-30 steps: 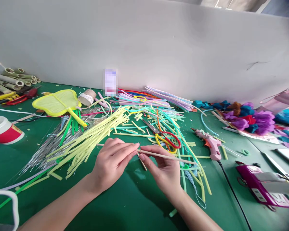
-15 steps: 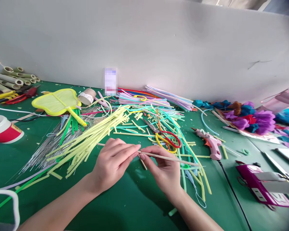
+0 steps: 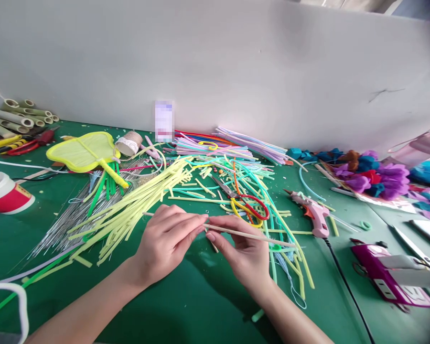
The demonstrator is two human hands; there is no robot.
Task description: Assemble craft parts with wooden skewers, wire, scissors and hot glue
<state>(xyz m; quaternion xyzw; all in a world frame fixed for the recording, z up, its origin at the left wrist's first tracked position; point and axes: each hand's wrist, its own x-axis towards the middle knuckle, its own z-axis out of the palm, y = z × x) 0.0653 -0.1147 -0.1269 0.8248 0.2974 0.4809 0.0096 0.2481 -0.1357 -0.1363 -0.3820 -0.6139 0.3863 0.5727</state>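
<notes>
A thin, pale stick (image 3: 251, 234) runs across both hands at a slight slant, its left end poking out past my left hand and its right end past my right. My left hand (image 3: 166, 241) is closed round it, fingertips pinched near the middle. Close beside, my right hand (image 3: 245, 253) pinches it between thumb and fingers. A short piece of similar colour (image 3: 213, 246) points down below the fingertips; whether it is joined to the stick I cannot tell. Just beyond my hands lie scissors with red and yellow handles (image 3: 249, 210) and a heap of pale yellow fuzzy stems (image 3: 143, 205).
A pink glue gun (image 3: 318, 217) and a purple power strip (image 3: 383, 277) with cords lie at right. To the left are a yellow fan (image 3: 82, 150), metal wires (image 3: 71, 227) and a red-and-white cup (image 3: 7, 193). Purple and blue flowers (image 3: 380, 177) sit behind, at right.
Almost nothing differs. Both hands keep their hold on the stick, with only a very slight shift of the fingers.
</notes>
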